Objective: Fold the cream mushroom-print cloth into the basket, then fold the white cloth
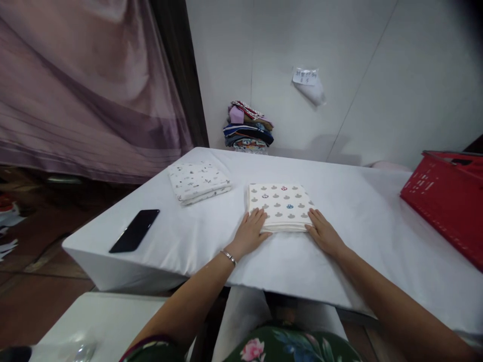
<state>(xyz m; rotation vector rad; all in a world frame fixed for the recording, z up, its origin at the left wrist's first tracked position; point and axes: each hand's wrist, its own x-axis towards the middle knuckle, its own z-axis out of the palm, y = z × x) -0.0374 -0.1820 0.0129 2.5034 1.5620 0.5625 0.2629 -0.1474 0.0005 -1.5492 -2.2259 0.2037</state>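
The patterned cloth (pixel 281 201) lay between and ahead of the fingers, its folding seemingly done, little left; left hand (pixel 249 234) and right hand (pixel 326 235) rested at its near corners, fingers flat, thumbs apart, clamping nothing. Beyond the left fingers sat another folded cloth (pixel 199 181).

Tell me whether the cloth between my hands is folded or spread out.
Folded: the patterned cloth lies as a compact block, with stacked layers showing along its near edge between the left hand and right hand.
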